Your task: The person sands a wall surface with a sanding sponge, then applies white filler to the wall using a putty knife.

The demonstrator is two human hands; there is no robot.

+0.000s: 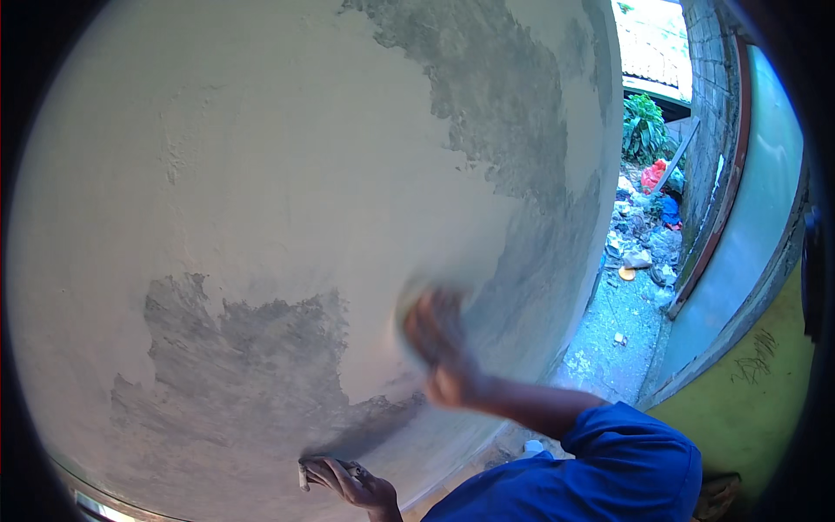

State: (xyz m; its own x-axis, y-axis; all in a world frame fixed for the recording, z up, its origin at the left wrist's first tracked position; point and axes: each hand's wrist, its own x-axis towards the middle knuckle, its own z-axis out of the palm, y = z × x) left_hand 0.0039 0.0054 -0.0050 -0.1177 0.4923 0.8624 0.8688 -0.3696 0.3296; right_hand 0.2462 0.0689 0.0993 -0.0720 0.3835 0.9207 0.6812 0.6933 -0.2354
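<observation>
A large wall fills most of the view, coated in pale plaster with rough grey patches. Against it, right of the lower grey patch, is my right hand, smeared by motion. Its fingers look curled round a flat thing whose blurred edge shows at the fingertips; its kind cannot be made out. Low in the view, close to the wall, my left hand is closed on a thin flat thing with a pale end. The palm and fingers hide most of that piece. A blue sleeve covers my right upper arm.
Past the wall's right edge runs a narrow concrete passage strewn with rubbish. A green plant grows at its far end. On the right stand a block wall, a pale blue panel and a yellow-green surface.
</observation>
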